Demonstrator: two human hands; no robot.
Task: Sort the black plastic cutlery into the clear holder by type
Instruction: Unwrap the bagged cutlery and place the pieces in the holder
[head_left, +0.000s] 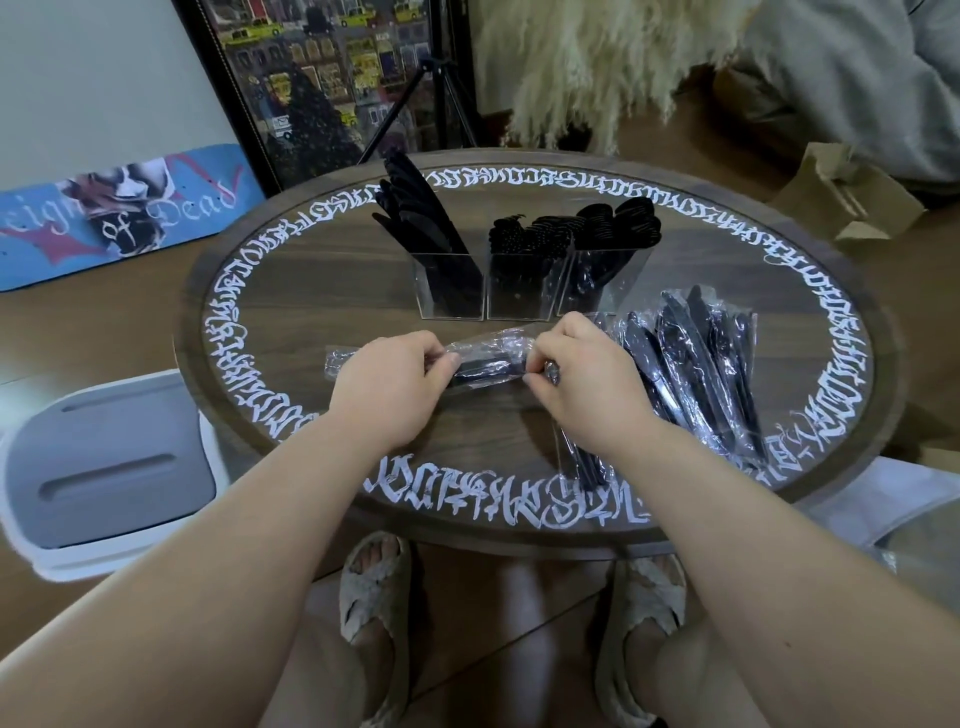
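Round table (322, 291); both hands (400, 371) pinch wrapped cutlery (493, 358).

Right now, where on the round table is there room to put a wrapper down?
Bare wood shows left of the clear holder, inside the white lettering, and near the front edge under the left hand. The right side is crowded: wrapped cutlery packets are piled there beside the right hand.
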